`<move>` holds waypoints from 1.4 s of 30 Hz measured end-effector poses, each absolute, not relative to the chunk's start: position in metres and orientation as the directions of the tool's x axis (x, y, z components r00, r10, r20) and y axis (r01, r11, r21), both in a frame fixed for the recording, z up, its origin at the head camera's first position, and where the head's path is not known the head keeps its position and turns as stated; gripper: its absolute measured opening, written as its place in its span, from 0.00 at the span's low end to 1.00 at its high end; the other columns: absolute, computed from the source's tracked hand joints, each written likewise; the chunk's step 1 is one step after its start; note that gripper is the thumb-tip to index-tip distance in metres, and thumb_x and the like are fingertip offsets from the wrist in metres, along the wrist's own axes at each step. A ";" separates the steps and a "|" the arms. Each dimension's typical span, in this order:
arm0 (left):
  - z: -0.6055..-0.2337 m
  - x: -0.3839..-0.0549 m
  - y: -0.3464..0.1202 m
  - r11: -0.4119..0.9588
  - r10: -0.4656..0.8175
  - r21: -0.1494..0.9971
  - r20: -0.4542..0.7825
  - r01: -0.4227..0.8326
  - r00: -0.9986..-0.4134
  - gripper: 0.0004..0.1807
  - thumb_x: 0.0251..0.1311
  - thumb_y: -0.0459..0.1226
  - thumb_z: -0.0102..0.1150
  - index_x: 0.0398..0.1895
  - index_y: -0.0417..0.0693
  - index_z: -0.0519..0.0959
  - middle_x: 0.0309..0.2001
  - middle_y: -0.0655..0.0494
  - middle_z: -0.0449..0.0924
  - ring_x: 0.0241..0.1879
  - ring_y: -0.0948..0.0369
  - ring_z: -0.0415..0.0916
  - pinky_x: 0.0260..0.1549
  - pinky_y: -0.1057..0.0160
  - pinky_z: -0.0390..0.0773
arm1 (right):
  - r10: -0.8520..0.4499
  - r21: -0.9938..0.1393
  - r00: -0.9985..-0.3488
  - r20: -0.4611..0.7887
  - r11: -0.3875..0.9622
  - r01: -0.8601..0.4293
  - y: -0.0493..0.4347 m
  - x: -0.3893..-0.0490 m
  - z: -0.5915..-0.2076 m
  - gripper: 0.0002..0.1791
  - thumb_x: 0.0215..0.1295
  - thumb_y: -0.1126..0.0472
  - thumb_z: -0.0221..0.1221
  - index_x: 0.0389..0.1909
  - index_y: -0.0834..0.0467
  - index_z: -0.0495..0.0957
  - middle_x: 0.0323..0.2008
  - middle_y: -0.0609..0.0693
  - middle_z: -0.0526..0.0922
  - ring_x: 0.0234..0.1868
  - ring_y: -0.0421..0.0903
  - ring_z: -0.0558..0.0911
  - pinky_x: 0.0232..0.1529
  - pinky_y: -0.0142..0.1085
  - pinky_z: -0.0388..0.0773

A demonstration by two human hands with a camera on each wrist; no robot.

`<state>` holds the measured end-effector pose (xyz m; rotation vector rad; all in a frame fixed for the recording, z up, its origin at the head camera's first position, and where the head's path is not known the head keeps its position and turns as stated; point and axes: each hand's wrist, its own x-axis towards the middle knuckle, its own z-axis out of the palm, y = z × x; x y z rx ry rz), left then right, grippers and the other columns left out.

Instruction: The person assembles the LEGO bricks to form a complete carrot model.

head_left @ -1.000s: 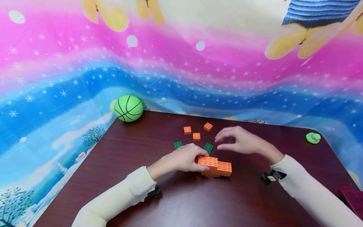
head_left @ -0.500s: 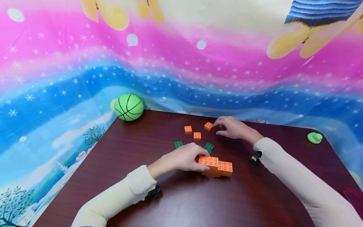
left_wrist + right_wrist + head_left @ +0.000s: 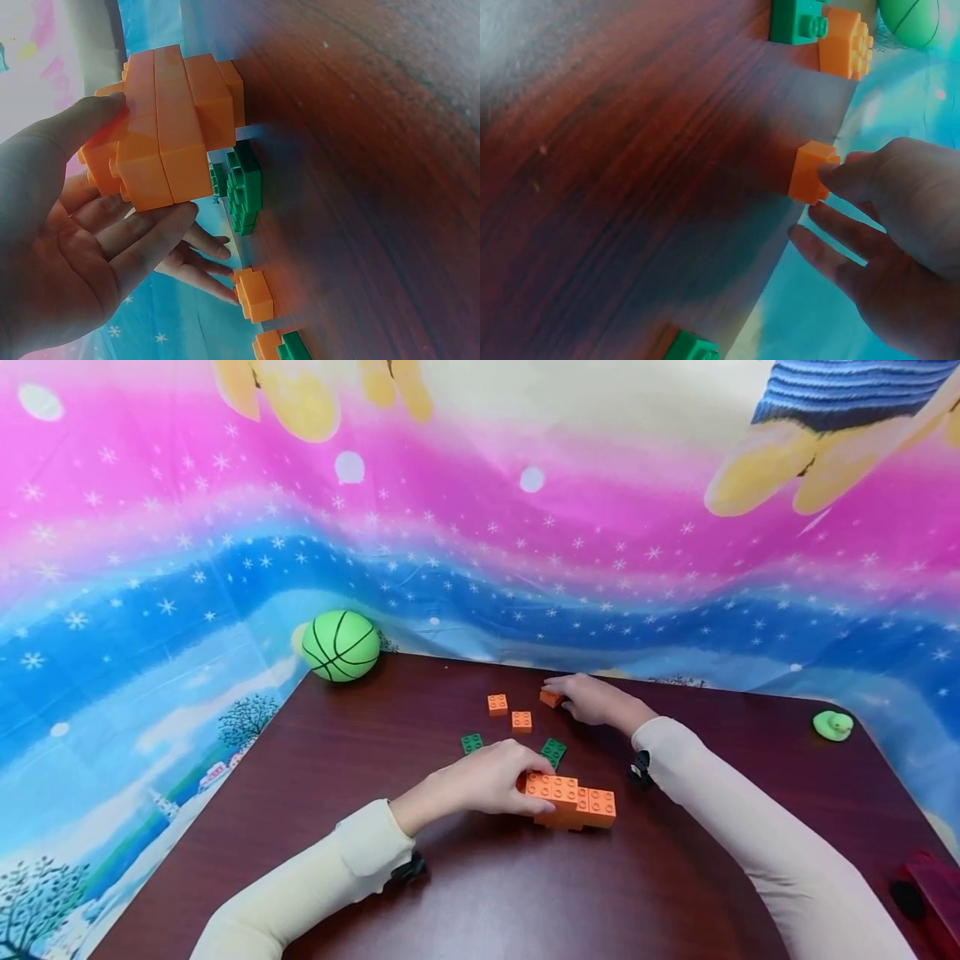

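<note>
Left hand – narrow grip, thumb on the near side and fingers on the far side of the orange block assembly, holding it by its left end. Whether its base touches the table cannot be told.

Right hand – pinches the far orange brick, thumb on the near face in the right wrist view, forefinger partly hidden behind. Other fingers spread just beside the brick. How firm the pinch is cannot be told.

Room: far table edge lies just past the right hand, with a narrow strip of tabletop between the pinched brick and the backdrop. Right of the assembly a wide stretch of wood reaches to the green duck, the right forearm crossing it. A green ball sits at the far left corner. Nearest the assembly is the right green brick, just behind it; the left green brick lies behind the left hand. Two loose orange bricks lie between those and the far edge.

Assembly: front centre of the table, all orange, studs up, stepped – taller at the left, a lower block jutting right, a narrower piece beneath.
</note>
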<state>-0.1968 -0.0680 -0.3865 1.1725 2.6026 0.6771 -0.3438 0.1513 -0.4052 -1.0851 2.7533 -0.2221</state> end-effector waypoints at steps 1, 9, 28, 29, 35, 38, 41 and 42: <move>-0.387 -0.197 -0.068 0.576 0.750 0.490 0.002 0.654 -0.662 0.17 0.63 0.52 0.69 0.51 0.56 0.86 0.39 0.68 0.85 0.31 0.70 0.73 0.32 0.71 0.72 | -0.690 -0.207 -0.718 -0.096 0.719 -0.663 0.152 -0.343 -0.406 0.25 0.74 0.70 0.55 0.71 0.61 0.73 0.72 0.61 0.72 0.70 0.62 0.75 0.67 0.56 0.74; -0.387 -0.198 -0.067 0.569 0.752 0.496 0.008 0.656 -0.659 0.17 0.63 0.51 0.69 0.50 0.55 0.86 0.40 0.67 0.85 0.32 0.70 0.74 0.33 0.72 0.72 | -0.698 -0.207 -0.715 -0.042 0.706 -0.677 0.161 -0.336 -0.407 0.09 0.69 0.66 0.64 0.48 0.58 0.84 0.43 0.52 0.87 0.44 0.48 0.85 0.50 0.46 0.84; -0.387 -0.197 -0.067 0.576 0.749 0.501 -0.007 0.646 -0.662 0.18 0.63 0.52 0.69 0.51 0.55 0.86 0.39 0.67 0.85 0.31 0.70 0.73 0.31 0.72 0.72 | -0.729 -0.260 -0.673 0.125 0.631 -0.731 0.201 -0.263 -0.368 0.11 0.63 0.61 0.71 0.46 0.56 0.86 0.43 0.50 0.88 0.45 0.45 0.85 0.47 0.45 0.84; -0.387 -0.197 -0.067 0.574 0.750 0.504 -0.007 0.645 -0.662 0.18 0.63 0.52 0.69 0.51 0.55 0.86 0.39 0.67 0.85 0.30 0.70 0.73 0.31 0.72 0.72 | -0.727 -0.260 -0.672 0.139 0.628 -0.734 0.202 -0.257 -0.364 0.12 0.63 0.60 0.71 0.46 0.55 0.86 0.43 0.48 0.88 0.43 0.44 0.84 0.46 0.43 0.84; -0.386 -0.196 -0.069 0.566 0.749 0.516 0.004 0.643 -0.663 0.17 0.63 0.51 0.70 0.50 0.55 0.86 0.38 0.68 0.85 0.30 0.69 0.73 0.31 0.71 0.72 | -0.693 -0.271 -0.702 0.165 0.652 -0.708 0.207 -0.218 -0.344 0.16 0.61 0.59 0.72 0.49 0.55 0.86 0.42 0.44 0.87 0.40 0.38 0.81 0.41 0.36 0.81; -0.385 -0.195 -0.070 0.578 0.743 0.513 -0.011 0.635 -0.669 0.18 0.63 0.51 0.70 0.51 0.55 0.86 0.40 0.68 0.85 0.31 0.70 0.73 0.32 0.71 0.73 | -0.681 -0.283 -0.718 0.143 0.668 -0.689 0.209 -0.199 -0.339 0.19 0.62 0.58 0.72 0.54 0.55 0.85 0.46 0.45 0.87 0.44 0.39 0.83 0.42 0.33 0.83; -0.385 -0.195 -0.069 0.579 0.746 0.510 -0.017 0.636 -0.666 0.18 0.63 0.52 0.69 0.52 0.55 0.86 0.41 0.67 0.86 0.32 0.70 0.74 0.32 0.71 0.73 | -0.685 -0.292 -0.714 0.144 0.660 -0.692 0.214 -0.184 -0.338 0.20 0.62 0.58 0.72 0.55 0.54 0.85 0.49 0.45 0.87 0.45 0.39 0.84 0.42 0.33 0.84; -0.385 -0.195 -0.068 0.576 0.747 0.511 -0.014 0.638 -0.664 0.19 0.63 0.52 0.69 0.52 0.55 0.86 0.41 0.67 0.86 0.32 0.70 0.74 0.32 0.71 0.73 | -0.689 -0.295 -0.709 0.149 0.653 -0.697 0.215 -0.179 -0.338 0.19 0.62 0.58 0.72 0.54 0.54 0.85 0.49 0.45 0.87 0.45 0.39 0.84 0.42 0.33 0.84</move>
